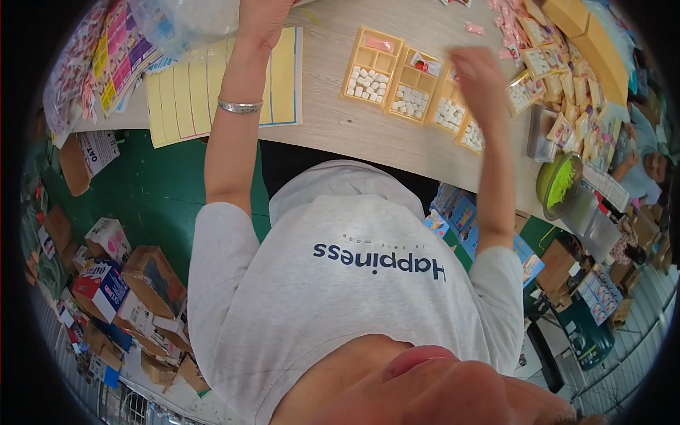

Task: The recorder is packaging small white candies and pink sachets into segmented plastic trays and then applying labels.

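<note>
Several pale-yellow compartment trays [367,58] stand in a row on the table, with small white pieces [367,83] in their near compartments. A pink packet [377,44] lies in the leftmost tray, and a small white-and-red sachet [425,65] in the one beside it. Over the right-hand trays is my right hand [476,74], smeared by motion and covering part of them. At the top edge, my left hand [263,21] is beside a clear plastic bag [188,21]; its fingers are mostly out of view. Under that forearm, which wears a silver bracelet [239,107], lies a yellow lined sheet [188,103].
Pink packets [506,28] and wrapped yellow packs [567,88] are heaped at the right. Nearer stand a clear container [542,133] and a bowl with bright green strips [562,180]. Cardboard boxes [152,280] crowd the floor at left. Another person [648,170] is at far right.
</note>
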Tool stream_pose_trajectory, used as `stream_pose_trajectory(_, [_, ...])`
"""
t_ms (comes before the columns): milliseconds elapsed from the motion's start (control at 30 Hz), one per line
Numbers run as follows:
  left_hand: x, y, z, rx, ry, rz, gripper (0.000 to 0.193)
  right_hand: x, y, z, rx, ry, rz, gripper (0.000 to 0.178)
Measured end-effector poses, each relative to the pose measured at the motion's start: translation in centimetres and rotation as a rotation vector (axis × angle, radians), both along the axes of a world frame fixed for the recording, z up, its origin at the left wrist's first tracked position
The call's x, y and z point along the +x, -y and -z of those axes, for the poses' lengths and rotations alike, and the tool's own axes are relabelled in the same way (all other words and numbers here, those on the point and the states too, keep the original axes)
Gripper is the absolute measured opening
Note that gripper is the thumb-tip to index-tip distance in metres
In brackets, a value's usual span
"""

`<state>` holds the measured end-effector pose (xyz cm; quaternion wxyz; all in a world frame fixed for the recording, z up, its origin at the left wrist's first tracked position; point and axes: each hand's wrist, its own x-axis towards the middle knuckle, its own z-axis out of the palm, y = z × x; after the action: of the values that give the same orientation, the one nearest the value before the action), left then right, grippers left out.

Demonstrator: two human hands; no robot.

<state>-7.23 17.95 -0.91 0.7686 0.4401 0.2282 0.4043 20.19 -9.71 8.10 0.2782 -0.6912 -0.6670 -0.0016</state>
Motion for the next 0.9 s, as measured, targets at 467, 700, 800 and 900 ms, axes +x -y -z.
stream_pose_trajectory(467, [2.0, 1.1, -3.8, -0.118, 0.064, 0.089, 0.017, -9.9, -13.0, 4.9, -0.099, 0.044, 0.007, 0.011])
stream_pose_trajectory(700, [2.4, 1.1, -3.6, -0.213, 0.031, 0.122, 0.015, -14.6, -16.5, 5.6, -0.383, 0.181, 0.225, 0.017])
stream_pose_trajectory(800, [1.7, 0.3, -3.0, -0.212, -0.022, 0.137, 0.016, -15.8, -16.6, 5.3, -0.410, 0.180, 0.206, 0.017])
stream_pose_trajectory(900, [0.1, -2.4, 0.5, -0.166, -0.049, 0.070, 0.026, -15.8, -16.0, 6.1, -0.356, 0.192, 0.217, 0.018])
